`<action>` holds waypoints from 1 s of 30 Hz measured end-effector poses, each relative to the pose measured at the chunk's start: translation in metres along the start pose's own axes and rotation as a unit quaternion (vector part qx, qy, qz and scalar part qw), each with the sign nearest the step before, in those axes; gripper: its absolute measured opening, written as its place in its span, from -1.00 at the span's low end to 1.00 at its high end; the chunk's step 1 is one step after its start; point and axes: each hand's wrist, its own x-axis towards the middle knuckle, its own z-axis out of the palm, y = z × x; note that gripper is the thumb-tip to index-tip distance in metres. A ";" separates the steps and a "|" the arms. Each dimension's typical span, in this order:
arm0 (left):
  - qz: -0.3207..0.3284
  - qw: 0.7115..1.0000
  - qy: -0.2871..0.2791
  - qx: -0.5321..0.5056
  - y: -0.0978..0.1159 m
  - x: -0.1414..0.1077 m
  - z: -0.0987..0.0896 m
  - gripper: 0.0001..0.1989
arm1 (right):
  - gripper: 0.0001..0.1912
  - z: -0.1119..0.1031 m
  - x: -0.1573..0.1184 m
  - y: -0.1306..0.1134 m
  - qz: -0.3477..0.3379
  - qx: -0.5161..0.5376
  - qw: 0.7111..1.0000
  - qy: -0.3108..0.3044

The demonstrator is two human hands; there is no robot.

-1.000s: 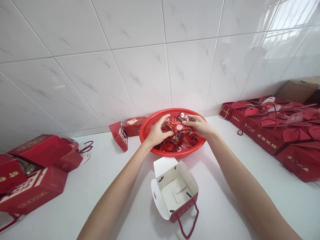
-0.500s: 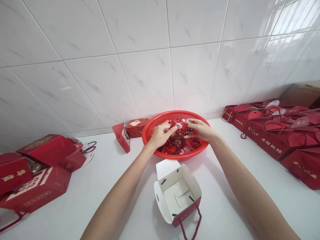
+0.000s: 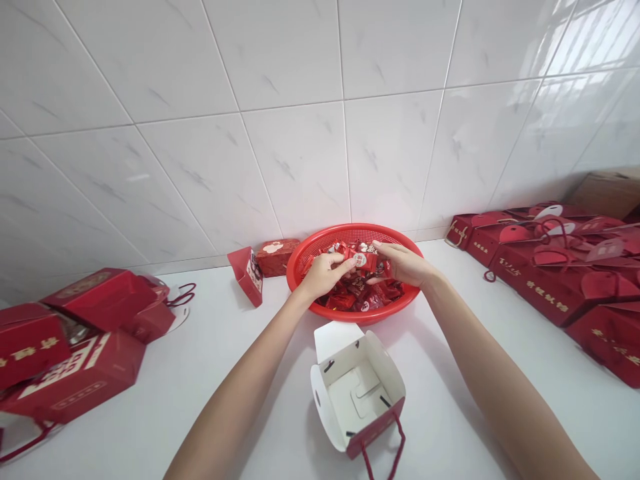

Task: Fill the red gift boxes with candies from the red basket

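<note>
A red plastic basket (image 3: 354, 230) by the wall holds many red-wrapped candies (image 3: 383, 293). Over its left part, my left hand (image 3: 324, 273) pinches a red wrapped candy (image 3: 363, 260) with a round white label. My right hand (image 3: 403, 265) is over the basket's right side, fingers apart and pointing left toward that candy; its palm side is partly hidden. Nearer to me stands an open gift box (image 3: 357, 390) with white inside, flaps spread and a dark red cord handle; nothing lies in it.
Red gift boxes (image 3: 90, 373) are stacked at the left. A small red box (image 3: 277, 259) and a red folded card piece (image 3: 247, 277) lie left of the basket. Rows of red boxes (image 3: 530, 280) line the right, with a brown carton (image 3: 603, 193) behind.
My right hand's fingers have spread away from the candy, which my left hand still holds. The whole view has shifted slightly.
</note>
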 end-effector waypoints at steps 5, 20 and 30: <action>0.016 0.998 -0.006 0.058 0.003 -0.001 0.001 -0.44 | -0.72 -0.002 0.000 0.001 0.016 -0.025 0.999 -0.034; -0.025 0.997 -0.002 0.067 0.000 0.002 0.002 -0.63 | -0.65 -0.002 -0.001 0.001 0.013 -0.065 0.994 -0.085; -0.033 0.998 -0.023 -0.055 -0.003 0.001 -0.001 -0.56 | -0.52 -0.003 0.003 0.006 0.011 -0.078 0.995 -0.070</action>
